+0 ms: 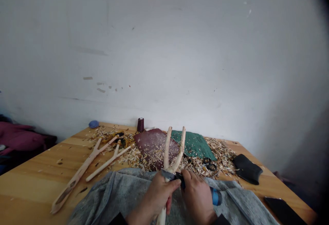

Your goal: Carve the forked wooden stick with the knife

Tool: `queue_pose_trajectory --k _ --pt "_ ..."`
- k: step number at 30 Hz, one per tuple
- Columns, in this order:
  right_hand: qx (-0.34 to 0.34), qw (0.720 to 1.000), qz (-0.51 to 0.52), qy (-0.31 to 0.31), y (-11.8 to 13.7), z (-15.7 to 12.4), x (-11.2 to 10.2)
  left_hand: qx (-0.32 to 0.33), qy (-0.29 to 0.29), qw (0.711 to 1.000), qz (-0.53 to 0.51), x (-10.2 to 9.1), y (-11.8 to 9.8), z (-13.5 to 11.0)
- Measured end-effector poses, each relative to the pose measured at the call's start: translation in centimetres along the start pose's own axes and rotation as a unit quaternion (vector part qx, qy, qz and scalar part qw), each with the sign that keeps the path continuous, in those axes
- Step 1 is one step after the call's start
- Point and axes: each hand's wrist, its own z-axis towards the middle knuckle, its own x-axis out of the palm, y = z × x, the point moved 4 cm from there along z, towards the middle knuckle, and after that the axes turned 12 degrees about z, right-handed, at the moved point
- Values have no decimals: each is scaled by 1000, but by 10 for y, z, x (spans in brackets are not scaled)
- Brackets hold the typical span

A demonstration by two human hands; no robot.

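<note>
My left hand point(157, 195) is closed round the stem of a pale, peeled forked stick point(171, 149), whose two prongs point up and away. My right hand point(197, 193) is closed on a knife with a black and blue handle point(216, 196). The knife's blade point(167, 174) lies across the stick just below the fork. My left thumb rests near the blade's back. Both hands work over a grey fleece cloth point(113, 194) spread on the wooden table point(31, 180).
Two more peeled forked sticks point(79, 173) point(108, 162) lie to the left. Wood shavings point(221, 156) cover the table's far part, with maroon point(151, 142) and green point(195, 142) sheets, a dark thread spool point(140, 124), scissors point(210, 165), a black pouch point(247, 169), a phone point(281, 209).
</note>
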Motion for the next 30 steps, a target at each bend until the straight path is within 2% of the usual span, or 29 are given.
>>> queue_pose_trajectory --k 5,10,17,26,30 --pt "-64 992 -30 -108 -1 -4 -3 10 -3 1000 16 -1 -3 -1" --pt "-86 985 -36 -148 1 -6 -5 15 2 999 33 0 -3 -2" --pt "-86 983 -31 -158 4 -7 -8 7 3 999 37 1 -4 -4" --pt "-68 986 -28 -148 5 -7 -8 -10 39 998 -39 6 7 -1" --pt "-8 995 12 -103 2 -5 -2 -11 21 993 -114 9 8 3"
